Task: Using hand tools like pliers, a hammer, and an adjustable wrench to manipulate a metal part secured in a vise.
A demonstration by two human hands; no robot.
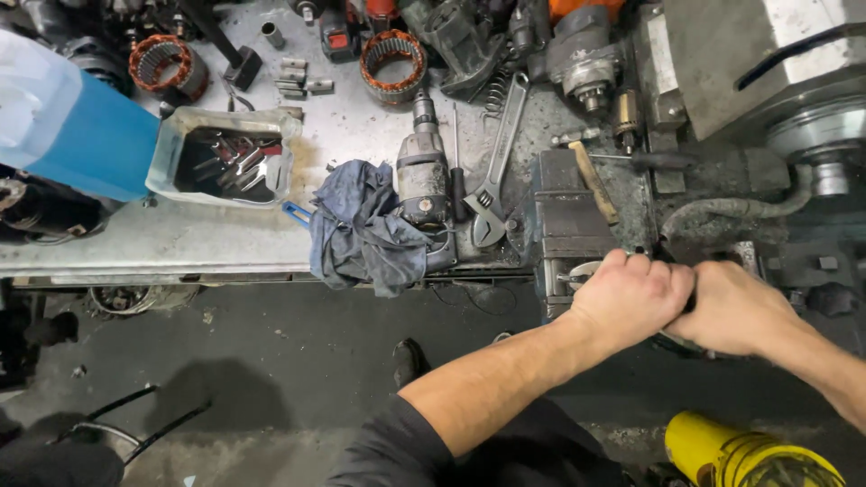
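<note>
Two fists, left hand (629, 300) and right hand (735, 307), clamp side by side on a dark bar (mostly hidden) at the bench vise (568, 221) on the workbench's (207, 239) front edge. Farther back lie an adjustable wrench (494, 171) and electric drill (422, 176).

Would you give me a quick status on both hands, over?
Left hand and right hand fisted together at vise. Held thing hidden. Wrench, drill lie apart.

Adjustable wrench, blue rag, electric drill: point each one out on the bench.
adjustable wrench (494, 171), head view, middle of its handle.
blue rag (361, 230), head view, centre of the crumpled cloth.
electric drill (422, 176), head view, grey motor body.
</note>
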